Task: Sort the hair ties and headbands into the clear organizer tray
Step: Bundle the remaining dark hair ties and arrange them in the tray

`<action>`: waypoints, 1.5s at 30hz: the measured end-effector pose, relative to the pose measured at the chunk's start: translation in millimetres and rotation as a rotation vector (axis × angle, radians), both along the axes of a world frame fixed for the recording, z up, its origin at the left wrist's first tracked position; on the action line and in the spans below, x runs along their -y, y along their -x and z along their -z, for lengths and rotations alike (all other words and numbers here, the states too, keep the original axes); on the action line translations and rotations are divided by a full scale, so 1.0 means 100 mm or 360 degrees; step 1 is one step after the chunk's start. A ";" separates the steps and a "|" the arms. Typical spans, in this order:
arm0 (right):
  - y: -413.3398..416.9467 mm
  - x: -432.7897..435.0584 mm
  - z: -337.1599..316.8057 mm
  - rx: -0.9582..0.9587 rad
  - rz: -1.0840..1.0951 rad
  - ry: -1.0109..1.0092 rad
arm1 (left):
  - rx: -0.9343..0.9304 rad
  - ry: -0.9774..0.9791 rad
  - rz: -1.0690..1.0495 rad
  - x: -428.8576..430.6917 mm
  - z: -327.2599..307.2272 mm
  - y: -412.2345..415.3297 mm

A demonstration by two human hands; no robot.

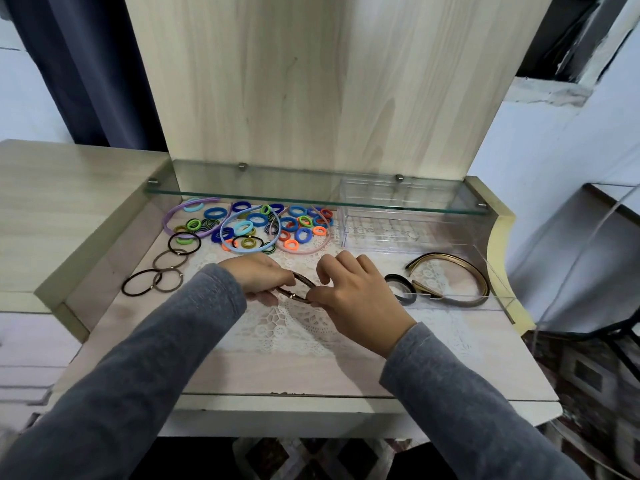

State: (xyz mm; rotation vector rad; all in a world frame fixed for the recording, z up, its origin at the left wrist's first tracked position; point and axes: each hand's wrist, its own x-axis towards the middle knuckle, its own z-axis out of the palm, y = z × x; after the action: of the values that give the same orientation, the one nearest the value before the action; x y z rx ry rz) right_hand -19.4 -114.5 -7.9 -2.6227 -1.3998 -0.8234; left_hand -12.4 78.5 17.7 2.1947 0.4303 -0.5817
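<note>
Grey sleeves (156,358) lead to both hands, pinched on one brown tie (297,288): left hand (258,277) grips its left end, right hand (349,292) its right. Stretched between them, its long axis runs left-right above the lace mat (277,327). Likely light, soft and springy; hold it at the metal joint. Beyond the grip, right, sits the tray (408,230).

I was looking at a home, likely a bedroom: a light wood dressing table (311,375) with a glass shelf (242,197), a lace doily (298,323), a dark curtain (86,64) and patterned carpet (588,375).
</note>
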 end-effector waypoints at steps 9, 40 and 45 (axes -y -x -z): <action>-0.10 0.30 -0.21 0.0179 0.0091 0.0079 | 0.0135 -0.0070 0.0129 0.38 -0.29 -0.22; -0.96 0.69 -0.28 -0.0634 0.0499 0.0512 | 0.0304 -0.0413 -0.0437 1.06 0.18 -1.15; -0.95 0.63 -0.28 -0.0649 0.0473 0.0564 | 0.0260 -0.0478 -0.0357 1.03 0.19 -1.18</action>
State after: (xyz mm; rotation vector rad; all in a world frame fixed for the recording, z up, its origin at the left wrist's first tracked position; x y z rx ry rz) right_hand 75.8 -177.4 20.4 -3.0728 -1.1468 -0.0282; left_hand 105.8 -24.7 -1.5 2.4112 0.7023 -0.2240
